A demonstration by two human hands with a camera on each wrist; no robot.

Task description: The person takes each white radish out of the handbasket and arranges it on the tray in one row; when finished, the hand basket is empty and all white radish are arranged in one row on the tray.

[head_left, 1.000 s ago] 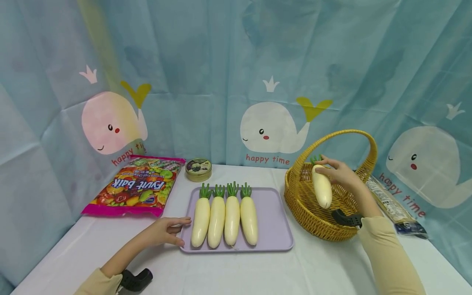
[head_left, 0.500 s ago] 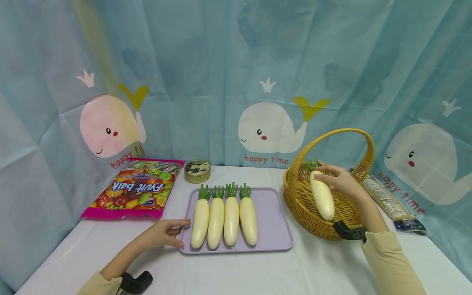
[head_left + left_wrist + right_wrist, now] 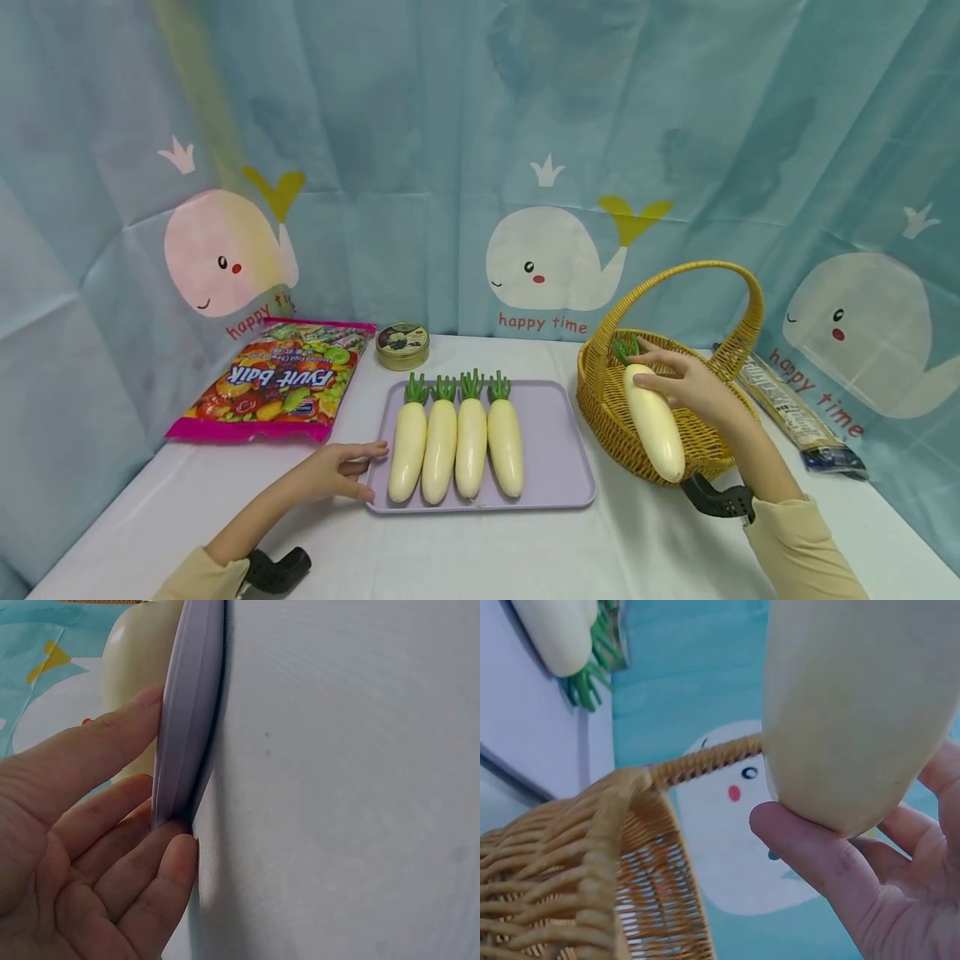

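My right hand (image 3: 682, 379) grips a white radish (image 3: 655, 423) near its green leafy top, above the wicker basket (image 3: 611, 425). The radish tilts, its tip in front of the basket's near rim in the head view. In the right wrist view, thumb and fingers wrap the radish (image 3: 855, 712) beside the basket's woven wall (image 3: 547, 870). At the lilac tray's (image 3: 555, 450) left edge rests my left hand (image 3: 333, 473), thumb and fingers spread, touching the rim (image 3: 187, 712). Several white radishes (image 3: 471, 450) lie side by side on the tray, green tops pointing away.
Behind the tray's left side lie a colourful candy bag (image 3: 277, 379) and a round tin (image 3: 402, 346). A long printed packet (image 3: 802, 417) lies right of the basket. The basket's tall handle (image 3: 682, 271) arches over it, and a whale-print curtain (image 3: 420, 167) hangs behind.
My right hand and its radish have moved down and toward me, and the radish's tip has swung past the basket's near rim. The left hand and the tray's radishes have stayed put.
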